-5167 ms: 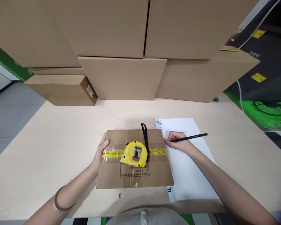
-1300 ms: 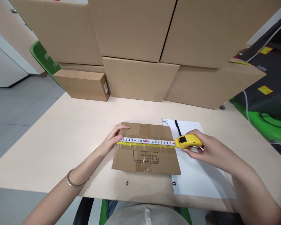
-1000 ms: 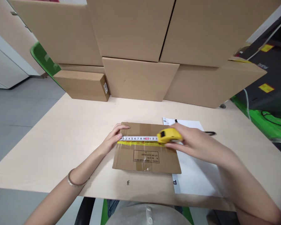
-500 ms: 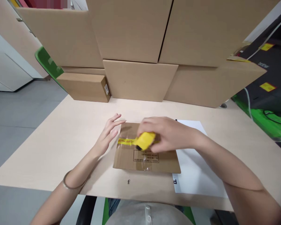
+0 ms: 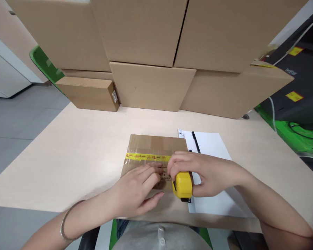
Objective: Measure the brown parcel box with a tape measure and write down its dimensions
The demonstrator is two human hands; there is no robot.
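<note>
A small cardboard box (image 5: 156,141) lies flat on the table in front of me, with yellow printed tape (image 5: 148,157) across its top. My left hand (image 5: 139,187) rests over the box's near left part, thumb apart from the fingers and nothing held. At the near right corner of the box, my right hand (image 5: 198,170) grips a yellow tape measure (image 5: 183,185) with black parts. Whether its blade is pulled out is hidden by my fingers. A printed label on the box top is partly covered by my hands.
White paper (image 5: 214,146) lies to the right, partly beneath my right forearm, with a black pen (image 5: 195,141) on it. Large cardboard boxes (image 5: 151,86) form a wall behind. A smaller carton (image 5: 88,93) stands at the back left, and a black Brother machine (image 5: 297,76) at the right.
My left hand has come from the table beside the box onto its near part. My right hand has carried the tape measure from the taped middle to the near right corner, uncovering the pen.
</note>
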